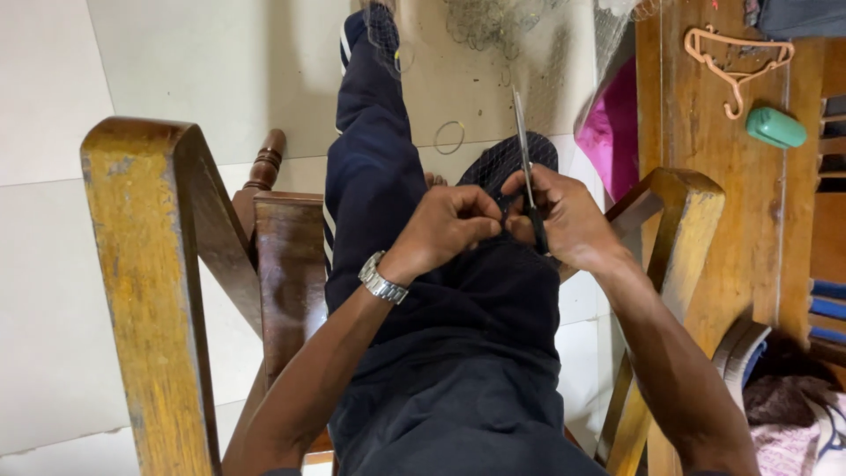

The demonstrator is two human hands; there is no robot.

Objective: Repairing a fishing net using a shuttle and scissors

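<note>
Both hands meet at the centre of the frame, over my lap. From my remote seat I see the left hand [454, 225] closed in a tight pinch on fine dark netting [507, 163], its fingers curled narrow around the mesh. One silver wristwatch [382, 278] sits on that wrist. Just to its right, the right hand [568, 220] is closed around the handles of one pair of scissors [526, 167], whose blades point up toward the top of the frame; they look nearly together, though I cannot tell this for certain. The two hands touch or almost touch at the knuckles.

The netting drapes over my dark trousers [458, 379] and stretches away toward the top centre, where it thins out over the pale floor [176, 79]. One small ring [448, 137] lies on that floor, just above the hands.

Two worn wooden chair arms frame the view: one large chair arm [145, 282] at the left and a second one [674, 229] at the right.

Further right stands one wooden surface [705, 132]. On it, in the upper right, lie one pale orange clothes hanger [738, 60] and one small green oblong object [775, 128]. One pink item [612, 132] shows beside its left edge. Crumpled cloth [793, 423] fills the lower right corner.
</note>
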